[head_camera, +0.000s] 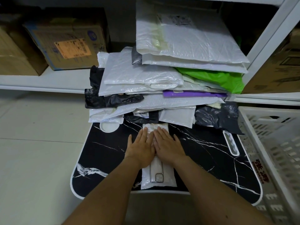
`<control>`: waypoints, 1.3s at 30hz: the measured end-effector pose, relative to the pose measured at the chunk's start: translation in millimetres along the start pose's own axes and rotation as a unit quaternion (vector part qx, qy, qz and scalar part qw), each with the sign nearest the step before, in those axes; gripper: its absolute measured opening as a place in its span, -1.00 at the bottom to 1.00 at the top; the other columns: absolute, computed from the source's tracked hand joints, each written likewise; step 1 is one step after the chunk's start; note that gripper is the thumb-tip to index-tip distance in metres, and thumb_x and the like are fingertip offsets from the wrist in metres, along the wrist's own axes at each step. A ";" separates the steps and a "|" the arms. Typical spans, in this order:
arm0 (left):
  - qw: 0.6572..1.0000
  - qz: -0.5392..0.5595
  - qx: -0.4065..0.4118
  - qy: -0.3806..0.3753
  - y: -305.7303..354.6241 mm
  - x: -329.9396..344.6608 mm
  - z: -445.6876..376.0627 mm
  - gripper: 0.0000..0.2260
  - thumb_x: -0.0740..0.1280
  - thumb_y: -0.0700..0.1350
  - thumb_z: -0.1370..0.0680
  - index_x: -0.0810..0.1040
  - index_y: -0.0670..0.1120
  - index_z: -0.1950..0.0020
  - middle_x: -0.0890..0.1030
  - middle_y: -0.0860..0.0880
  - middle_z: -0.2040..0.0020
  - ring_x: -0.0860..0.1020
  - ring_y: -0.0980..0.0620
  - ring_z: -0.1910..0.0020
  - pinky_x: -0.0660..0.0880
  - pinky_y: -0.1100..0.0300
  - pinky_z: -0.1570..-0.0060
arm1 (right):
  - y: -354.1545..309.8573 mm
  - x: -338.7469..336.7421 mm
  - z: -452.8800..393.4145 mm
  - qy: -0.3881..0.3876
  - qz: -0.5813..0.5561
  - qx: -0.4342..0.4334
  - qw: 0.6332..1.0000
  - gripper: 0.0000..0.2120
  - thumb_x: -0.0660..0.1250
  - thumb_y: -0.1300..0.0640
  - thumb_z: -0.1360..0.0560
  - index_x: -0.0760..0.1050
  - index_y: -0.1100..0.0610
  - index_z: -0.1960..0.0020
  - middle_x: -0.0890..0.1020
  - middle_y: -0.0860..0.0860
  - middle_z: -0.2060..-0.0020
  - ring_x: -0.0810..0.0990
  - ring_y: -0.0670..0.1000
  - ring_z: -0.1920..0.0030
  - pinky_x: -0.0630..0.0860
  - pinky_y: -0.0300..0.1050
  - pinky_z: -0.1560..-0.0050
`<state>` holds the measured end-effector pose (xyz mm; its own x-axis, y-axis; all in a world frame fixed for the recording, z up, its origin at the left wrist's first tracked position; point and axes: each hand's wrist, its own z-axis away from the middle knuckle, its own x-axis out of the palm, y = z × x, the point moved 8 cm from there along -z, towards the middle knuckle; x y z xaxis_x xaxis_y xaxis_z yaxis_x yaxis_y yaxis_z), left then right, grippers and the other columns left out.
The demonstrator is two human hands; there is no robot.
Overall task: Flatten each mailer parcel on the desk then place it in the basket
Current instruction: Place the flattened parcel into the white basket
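Both hands lie flat, fingers straight and together, pressing down on a small white mailer [158,173] in the middle of the tabletop [103,153]. The left hand [140,147] covers the mailer's left half, the right hand [168,145] its right half, and the two touch along their inner edges. Neither hand grips anything; the palms simply bear on the parcel. The mailer lies lengthwise, running away from the person, its near end close to the tabletop's front edge; a clear phone case shows through that end.

The tabletop is black with white marble veins, a round cup recess [108,127] at its far left and a long slot [231,142] at its right.

Just beyond the fingertips rises a pile [146,82] of mailers, mostly white, with black bags [112,99], a purple one [193,94] and a green one [217,78] among them. The pile leans back into a white shelf unit [40,80] that also holds cardboard boxes [68,41].

A white slotted basket [274,153] stands just beside the tabletop's right edge. The floor [37,130] to the left is pale tile.
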<state>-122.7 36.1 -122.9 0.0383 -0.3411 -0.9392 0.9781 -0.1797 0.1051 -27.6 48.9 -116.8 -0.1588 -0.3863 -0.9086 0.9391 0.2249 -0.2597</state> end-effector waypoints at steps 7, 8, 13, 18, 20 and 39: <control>0.997 -0.074 -0.031 0.013 1.4 -3.4 6.8 -0.49 -0.22 0.06 -0.64 -0.30 -0.05 -0.54 -0.29 -0.08 -0.56 -0.31 -0.06 -0.52 -0.21 -0.24 -0.45 | 0.0 -3.3 1.4 0.006 0.027 0.042 0.999 -0.49 -0.21 -0.10 -0.65 -0.16 -0.06 -0.57 -0.20 -0.05 -0.56 -0.24 -0.08 -0.54 -0.19 0.26 -0.48; 0.996 -0.076 -0.048 0.024 2.5 -5.4 9.2 -0.49 -0.22 0.05 -0.64 -0.29 -0.06 -0.54 -0.28 -0.09 -0.56 -0.31 -0.07 -0.52 -0.22 -0.24 -0.45 | 0.4 -5.5 2.9 0.017 0.029 0.061 0.998 -0.49 -0.20 -0.11 -0.65 -0.15 -0.07 -0.57 -0.19 -0.01 -0.56 -0.24 -0.04 -0.54 -0.19 0.27 -0.48; 0.995 -0.056 -0.027 0.073 16.5 -10.5 37.6 -0.44 -0.06 0.05 -0.65 -0.21 -0.10 -0.56 -0.27 -0.10 -0.56 -0.33 -0.06 -0.52 -0.21 -0.21 -0.47 | -18.8 -11.7 43.8 0.110 0.013 0.059 0.992 -0.47 -0.10 -0.07 -0.66 -0.15 0.00 -0.58 -0.21 0.03 -0.56 -0.29 0.03 -0.54 -0.19 0.22 -0.49; 0.995 -0.079 0.044 0.051 26.8 8.8 76.6 -0.43 -0.10 0.10 -0.65 -0.29 -0.05 -0.55 -0.33 -0.04 -0.54 -0.36 -0.01 -0.50 -0.24 -0.21 -0.46 | -24.1 18.1 82.6 0.103 0.030 0.047 0.993 -0.48 -0.13 -0.04 -0.63 -0.05 0.03 -0.58 -0.10 0.00 -0.57 -0.20 0.00 -0.54 -0.07 0.23 -0.47; 0.995 -0.081 0.042 0.034 25.1 21.2 85.1 -0.46 -0.17 0.10 -0.65 -0.35 -0.04 -0.52 -0.37 -0.03 -0.53 -0.37 0.00 -0.49 -0.21 -0.20 -0.46 | -21.7 23.7 93.0 0.106 0.029 0.060 0.992 -0.49 -0.06 -0.06 -0.60 0.28 0.05 -0.50 0.24 0.03 -0.51 0.17 0.02 -0.51 0.27 0.31 -0.33; 0.939 0.295 -0.113 0.137 5.7 -0.8 81.2 -0.65 0.18 -0.13 -0.59 0.29 -0.18 -0.37 0.32 -0.18 -0.40 0.37 -0.08 -0.34 0.40 0.11 -0.27 | 14.5 -7.7 110.1 0.200 -0.362 0.283 0.865 -0.48 0.27 0.06 -0.56 0.19 0.16 -0.44 0.38 0.10 -0.34 0.50 0.12 -0.23 0.43 -0.06 -0.10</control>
<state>-133.8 -39.6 -95.1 0.6085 -0.0647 -0.7910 0.7869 0.1779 0.5908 20.9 -43.4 -77.5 -0.7542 0.1238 -0.6449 0.5306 -0.4638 -0.7095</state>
